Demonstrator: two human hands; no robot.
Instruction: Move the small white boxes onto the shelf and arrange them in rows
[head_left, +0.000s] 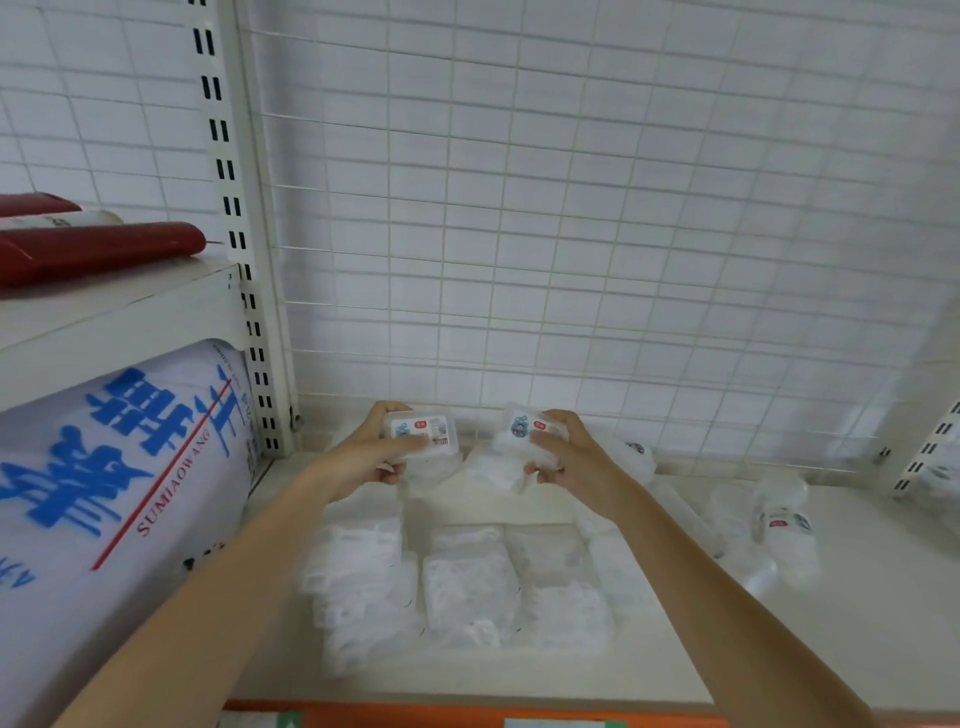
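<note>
My left hand grips a small clear-white box with a red and blue label, held near the back of the cream shelf. My right hand grips a second box, tilted, just to the right of the first. Both boxes hover over other white boxes at the shelf's back. Several more white boxes lie in rows on the shelf in front of my hands, blurred.
A large white roll with blue lettering fills the left bay. Red tubes lie on the upper left shelf. Loose boxes sit at the right. A wire grid back panel and slotted upright bound the shelf.
</note>
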